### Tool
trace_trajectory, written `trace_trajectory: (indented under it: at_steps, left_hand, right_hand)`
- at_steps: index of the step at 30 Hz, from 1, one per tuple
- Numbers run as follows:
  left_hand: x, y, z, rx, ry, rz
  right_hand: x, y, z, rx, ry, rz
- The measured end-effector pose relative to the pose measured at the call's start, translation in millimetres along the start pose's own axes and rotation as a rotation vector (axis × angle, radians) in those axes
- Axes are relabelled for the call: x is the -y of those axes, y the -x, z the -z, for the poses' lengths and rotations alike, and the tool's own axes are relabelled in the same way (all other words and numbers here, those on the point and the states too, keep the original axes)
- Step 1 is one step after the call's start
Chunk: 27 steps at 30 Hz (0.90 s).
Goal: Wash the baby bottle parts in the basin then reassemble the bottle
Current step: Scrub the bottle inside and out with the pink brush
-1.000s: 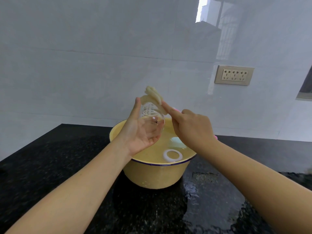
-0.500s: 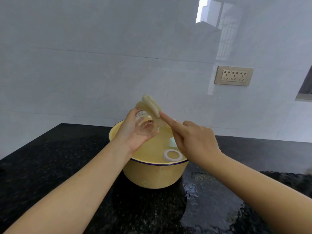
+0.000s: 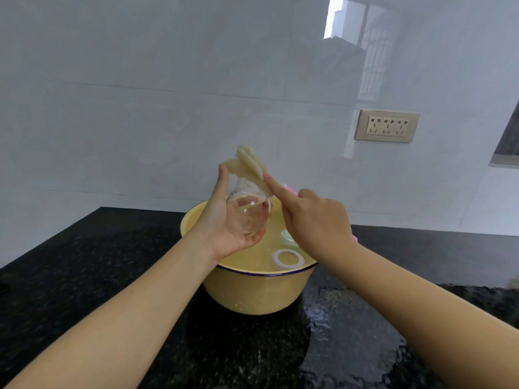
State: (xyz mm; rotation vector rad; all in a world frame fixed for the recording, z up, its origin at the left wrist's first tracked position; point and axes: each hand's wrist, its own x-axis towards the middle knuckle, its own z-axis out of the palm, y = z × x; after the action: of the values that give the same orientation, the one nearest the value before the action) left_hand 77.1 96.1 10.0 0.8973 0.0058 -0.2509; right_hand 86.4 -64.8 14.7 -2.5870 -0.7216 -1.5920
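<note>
Currently, the clear bottle [image 3: 248,217] is gripped in the curled left hand [image 3: 222,230] above the basin [image 3: 252,293]; the sponge brush [image 3: 248,165] at its mouth is clasped by the right hand [image 3: 317,223], index extended

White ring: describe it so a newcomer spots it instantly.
Start at the yellow basin on the black counter. In its water, by the near-right rim below the right hand, lies the white ring. It is the only flat white hoop; the bottle held above is clear.
</note>
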Motion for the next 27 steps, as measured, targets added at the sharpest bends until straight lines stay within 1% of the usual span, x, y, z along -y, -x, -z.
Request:
trace_trajectory:
  at_steps: [2,4,9,13,16,19,22,25,27]
  left_hand:
    - [0,2,-3,0.038,-0.012,-0.001]
    - [1,3,-5,0.037,-0.013,-0.011]
    - [2,3,-10,-0.042,0.035,-0.05]
    - [1,-3,-4,-0.094,0.101,-0.145]
    - [-1,-5,-2,-0.151,0.163,-0.224]
    - [-2,-3,1,-0.181,0.145,-0.186]
    - [-2,-2,1,-0.167,0.078,-0.137]
    - [-2,0,0,-0.14,0.076,-0.098]
    - [-1,0,0,-0.128,0.093,-0.076]
  right_hand:
    - [1,-4,-1,-0.004,0.026,-0.015]
    - [2,-8,-3,-0.007,0.024,-0.036]
    - [6,-9,-2,0.037,0.004,-0.058]
    - [10,3,5,0.066,-0.081,-0.047]
    - [9,15,14,0.048,-0.108,-0.017]
    - [5,25,18,0.037,-0.122,0.049]
    - [4,24,20,0.043,-0.121,0.078]
    - [9,14,20,0.038,-0.094,0.054]
    - [11,8,17,0.07,-0.093,0.017]
